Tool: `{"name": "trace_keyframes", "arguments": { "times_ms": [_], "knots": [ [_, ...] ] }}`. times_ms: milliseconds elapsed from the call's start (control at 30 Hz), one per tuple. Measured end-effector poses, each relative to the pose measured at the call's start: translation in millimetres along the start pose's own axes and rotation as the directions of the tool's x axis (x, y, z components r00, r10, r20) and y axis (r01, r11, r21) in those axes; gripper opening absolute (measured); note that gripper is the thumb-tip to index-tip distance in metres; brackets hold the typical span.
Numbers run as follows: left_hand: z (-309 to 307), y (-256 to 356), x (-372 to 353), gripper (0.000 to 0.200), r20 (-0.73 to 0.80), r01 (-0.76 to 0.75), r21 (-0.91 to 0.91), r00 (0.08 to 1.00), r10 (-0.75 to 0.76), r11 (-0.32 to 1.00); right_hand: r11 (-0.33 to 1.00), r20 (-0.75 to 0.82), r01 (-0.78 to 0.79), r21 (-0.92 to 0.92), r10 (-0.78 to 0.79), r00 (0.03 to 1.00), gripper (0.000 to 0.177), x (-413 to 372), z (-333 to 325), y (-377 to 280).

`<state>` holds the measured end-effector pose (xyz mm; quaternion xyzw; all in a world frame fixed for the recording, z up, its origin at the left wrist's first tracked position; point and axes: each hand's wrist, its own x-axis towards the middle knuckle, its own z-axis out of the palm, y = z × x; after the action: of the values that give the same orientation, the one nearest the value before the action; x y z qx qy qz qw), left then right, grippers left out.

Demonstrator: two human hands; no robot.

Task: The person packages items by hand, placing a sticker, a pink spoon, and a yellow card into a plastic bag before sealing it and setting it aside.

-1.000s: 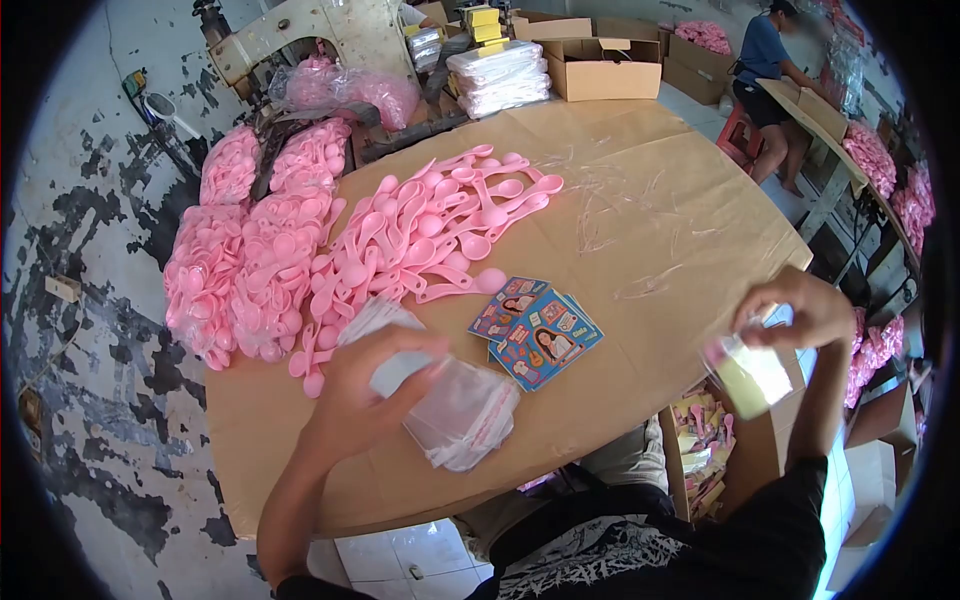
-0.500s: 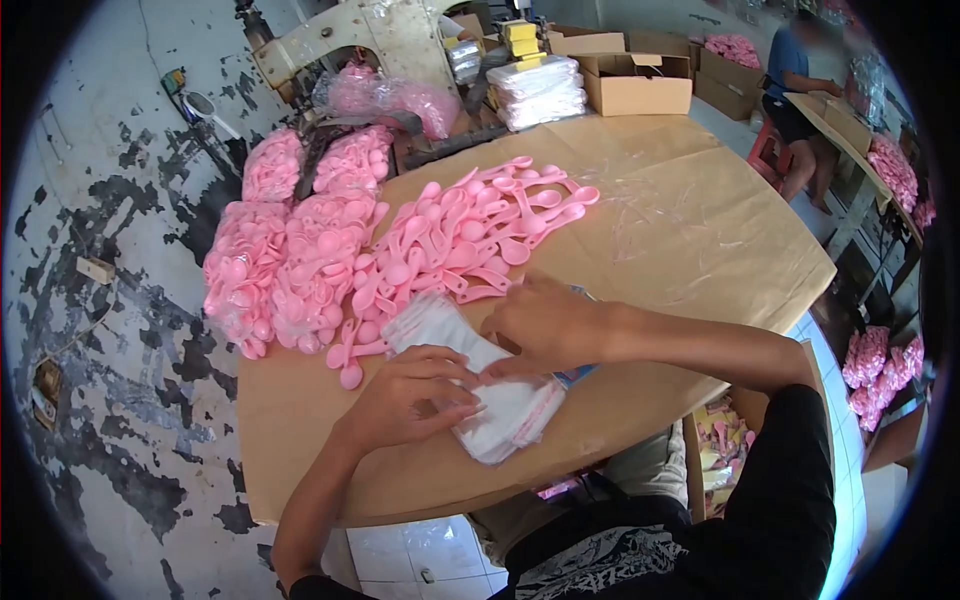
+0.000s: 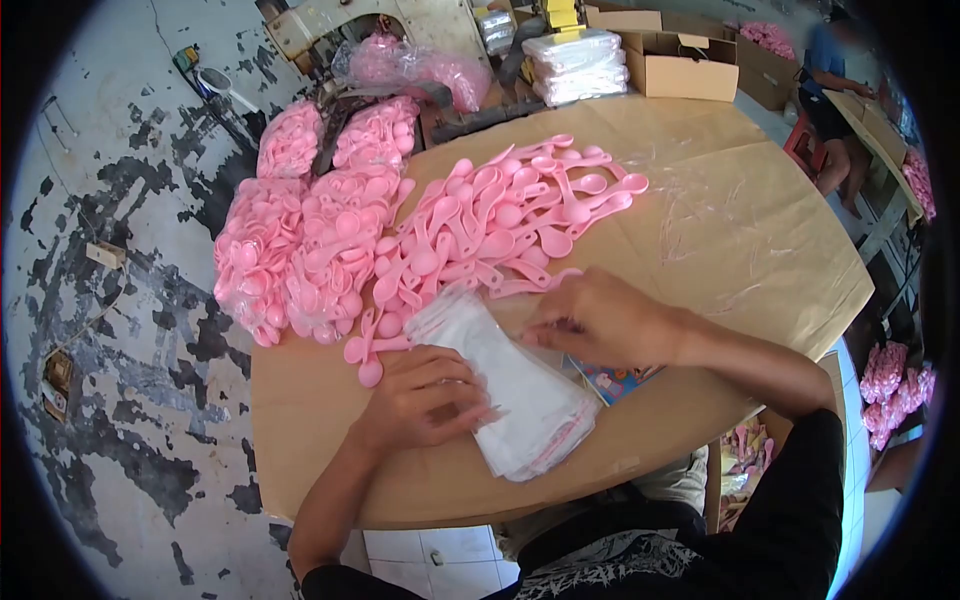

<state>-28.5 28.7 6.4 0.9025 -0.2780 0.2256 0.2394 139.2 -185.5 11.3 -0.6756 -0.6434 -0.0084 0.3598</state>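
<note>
A stack of clear plastic bags (image 3: 530,390) lies slantwise on the brown-covered table. My left hand (image 3: 425,398) rests at its left edge, fingers loosely bent and apart, fingertips touching the bags. My right hand (image 3: 610,322) hovers by the stack's right edge with fingers curled together in a pinch; whatever may be between them is hidden. Partly under that hand, beside the bags, is a blue printed packet or card (image 3: 620,380). Behind the bags spreads a heap of loose pink plastic spoons (image 3: 490,220), a few of them close to my left hand.
Filled bags of pink spoons (image 3: 265,245) are piled at the table's left. Behind stand a machine (image 3: 440,30), stacked clear packs (image 3: 575,65) and a cardboard box (image 3: 690,70). A box of spoons (image 3: 745,455) is by my right side. Another person (image 3: 830,90) sits at back right.
My right hand has moved off the middle of the bag stack to its right side, uncovering more of the bags and the blue packet. My left hand stays at the left edge. The view has shifted slightly.
</note>
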Motion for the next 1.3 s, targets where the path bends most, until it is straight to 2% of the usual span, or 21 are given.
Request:
{"name": "trace_keyframes", "arguments": {
  "times_ms": [100, 200, 233, 267, 300, 333, 400, 433, 467, 500, 567, 600, 700, 800, 900, 933, 1000, 1033, 1067, 1167, 1300],
  "knots": [
    [-2.8, -1.8, -1.7, 0.016, 0.051, -0.01, 0.018, 0.999, 0.009, 1.0, 0.893, 0.046, -0.285, 0.348, 0.288, 0.957, 0.016, 6.8, -27.0, -11.6],
    [2.0, -4.2, -0.3, 0.023, -0.067, 0.019, -0.19, 0.997, -0.032, 0.982, 0.808, 0.062, -0.369, 0.459, 0.385, 0.921, 0.019, 13.3, -49.6, -23.9],
    [8.7, 5.1, 11.1, 0.03, -0.126, 0.164, -0.476, 0.96, -0.251, 0.864, 0.844, 0.045, -0.296, 0.447, 0.31, 0.95, 0.019, 13.9, -49.0, -26.8],
    [22.9, 22.0, 27.5, 0.037, -0.112, 0.249, -0.725, 0.878, -0.466, 0.643, 0.873, 0.031, -0.222, 0.434, 0.231, 0.972, 0.019, 13.8, -46.1, -29.9],
    [31.7, 36.2, 39.8, 0.044, -0.027, 0.262, -0.901, 0.76, -0.649, 0.345, 0.895, 0.023, -0.147, 0.422, 0.151, 0.988, 0.02, 13.1, -44.8, -32.6],
    [32.9, 43.0, 48.3, 0.046, 0.062, 0.3, -0.92, 0.747, -0.662, 0.253, 0.893, 0.178, -0.232, 0.386, 0.175, 0.968, 0.02, 12.4, -50.9, -39.1],
    [30.4, 47.1, 66.3, 0.051, 0.233, 0.369, -0.926, 0.722, -0.651, 0.079, 0.919, 0.158, -0.167, 0.356, 0.117, 0.981, 0.02, 9.7, -52.2, -24.1],
    [28.5, 46.6, 69.4, 0.049, 0.245, 0.349, -0.937, 0.724, -0.645, 0.036, 0.932, 0.144, -0.13, 0.338, 0.085, 0.986, 0.02, 7.9, -58.7, -15.3],
    [26.0, 45.5, 71.2, 0.047, 0.259, 0.33, -0.944, 0.724, -0.64, -0.009, 0.975, 0.258, -0.146, 0.169, 0.099, 0.961, 0.026, 5.7, -77.9, -8.8],
    [23.2, 43.9, 72.4, 0.046, 0.275, 0.313, -0.948, 0.723, -0.633, -0.055, 0.981, 0.307, -0.122, 0.153, 0.071, 0.949, 0.03, -3.0, -88.1, 2.8],
    [20.6, 39.5, 64.7, 0.04, 0.262, 0.283, -0.956, 0.681, -0.684, -0.084, 0.99, 0.403, -0.073, 0.121, 0.018, 0.915, 0.038, -19.5, -100.6, 31.8],
    [21.2, 36.5, 59.3, 0.037, 0.258, 0.266, -0.958, 0.656, -0.709, -0.103, 0.979, 0.505, -0.203, -0.013, 0.181, 0.844, 0.047, -24.3, -101.5, 37.2],
    [28.3, 24.5, 47.6, 0.03, 0.208, 0.351, -0.936, 0.637, -0.743, 0.039, 0.994, 0.477, -0.078, -0.083, 0.108, 0.872, 0.042, -24.7, -81.2, 45.8],
    [28.6, 27.5, 48.9, 0.031, 0.22, 0.236, -0.967, 0.598, -0.771, -0.093, 0.999, 0.386, -0.032, -0.004, 0.031, 0.922, 0.033, -20.0, -75.1, 52.1],
    [25.7, 32.3, 49.3, 0.034, 0.216, 0.262, -0.963, 0.609, -0.764, -0.063, 0.973, 0.107, -0.091, -0.213, 0.115, 0.988, 0.023, -17.4, -78.7, 49.0],
    [27.9, 31.1, 46.5, 0.035, 0.221, 0.285, -0.957, 0.602, -0.767, -0.052, 0.98, -0.056, 0.038, -0.195, -0.05, 0.997, 0.019, -11.9, -80.7, 45.4],
    [33.1, 27.9, 41.0, 0.037, 0.221, 0.325, -0.945, 0.593, -0.774, -0.02, 0.996, -0.246, -0.084, -0.024, 0.076, 0.966, 0.017, -8.3, -80.8, 18.6],
    [33.7, 29.4, 42.4, 0.035, 0.224, 0.301, -0.952, 0.587, -0.778, -0.047, 0.989, -0.329, -0.127, 0.069, 0.143, 0.933, 0.017, -6.7, -76.6, 6.6],
    [34.0, 32.4, 44.5, 0.034, 0.226, 0.277, -0.958, 0.58, -0.783, -0.072, 0.998, -0.383, -0.042, 0.041, 0.054, 0.922, 0.017, -6.3, -67.1, 2.0],
    [35.2, 32.3, 43.5, 0.032, 0.232, 0.223, -0.968, 0.6, -0.765, -0.119, 0.967, -0.339, 0.148, -0.209, -0.213, 0.916, 0.021, -6.4, -34.3, -9.6],
    [42.8, 24.8, 30.9, 0.031, 0.163, 0.131, -0.986, 0.647, -0.745, -0.103, 0.938, -0.208, 0.206, -0.277, -0.268, 0.941, 0.025, -5.1, -17.8, -14.8]
  ]
}}
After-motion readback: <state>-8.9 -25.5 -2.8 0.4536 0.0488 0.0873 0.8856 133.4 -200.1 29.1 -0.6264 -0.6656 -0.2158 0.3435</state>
